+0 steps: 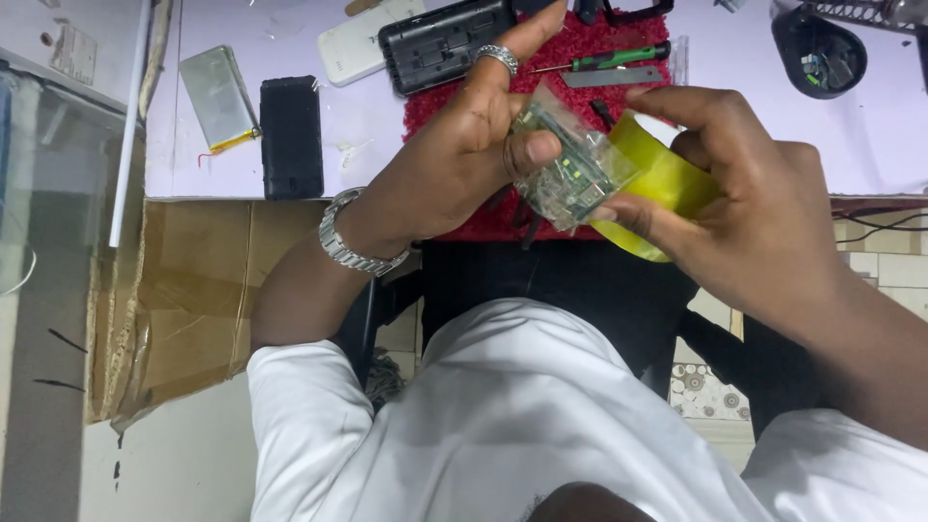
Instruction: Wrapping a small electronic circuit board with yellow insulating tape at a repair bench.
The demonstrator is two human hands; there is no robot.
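Pale lilac covered our workbench [290, 29], with a red fuzzy mat [619, 48] laid on it, and we worked just in front of that mat, above our lap. Our left hand [454, 159] was curled closed around a small green circuit board [572, 179] sealed in clear plastic wrap, thumb pressed on its near face, forefinger stretched up toward the mat; a ring and a metal watch [350, 246] showed on that hand. Our right hand [744, 193] gripped a yellow tape roll [667, 179], fingers hooked over its rim and thumb beneath, the roll touching the board's right edge. We could not see whether a loose tape end had been stuck down.

We judged that good work here meant holding the board by its edges, keeping the tape flat against the wrap, and not squeezing the components.

On the mat lay a green-handled screwdriver [619, 60] and a metal strip [611, 76]. Left of the mat sat a black open device shell [440, 43], a white phone back [360, 46], a black phone [291, 135] and a silver battery pouch [219, 97]. Right of the mat, well apart, stood a dark round dish [820, 53]. Below the bench, left of the mat, leaned brown cardboard [184, 300]
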